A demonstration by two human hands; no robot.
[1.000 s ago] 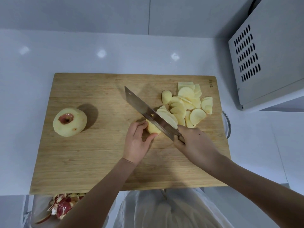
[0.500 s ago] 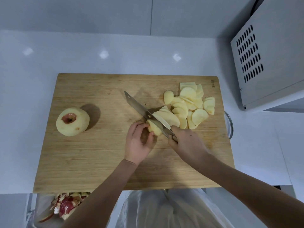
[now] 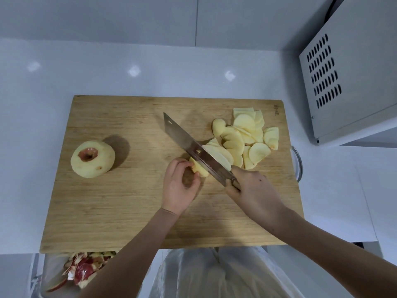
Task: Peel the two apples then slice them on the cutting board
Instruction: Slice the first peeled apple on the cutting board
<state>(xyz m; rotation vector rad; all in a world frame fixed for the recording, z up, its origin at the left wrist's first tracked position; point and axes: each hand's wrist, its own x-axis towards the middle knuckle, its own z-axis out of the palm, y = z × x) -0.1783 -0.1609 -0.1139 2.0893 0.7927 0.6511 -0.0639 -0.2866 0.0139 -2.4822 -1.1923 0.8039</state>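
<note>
A wooden cutting board [image 3: 120,211] lies on the white counter. A whole peeled apple [image 3: 92,159] with red skin left in its stem hollow sits on the board's left. My left hand [image 3: 179,188] pinches a small remaining apple piece [image 3: 199,169] at the board's middle. My right hand [image 3: 254,194] grips the handle of a cleaver [image 3: 189,145], whose blade lies slanted across that piece. A pile of pale apple slices [image 3: 247,136] lies just right of the blade.
A grey vented appliance [image 3: 343,78] stands at the right rear. A clear container of red apple peels [image 3: 81,269] sits below the board's front left edge. A metal ring handle [image 3: 297,162] sticks out at the board's right edge.
The cleaver went down through the apple piece and now shows more of its blade face again. My left hand stayed on the piece. The view shifted slightly.
</note>
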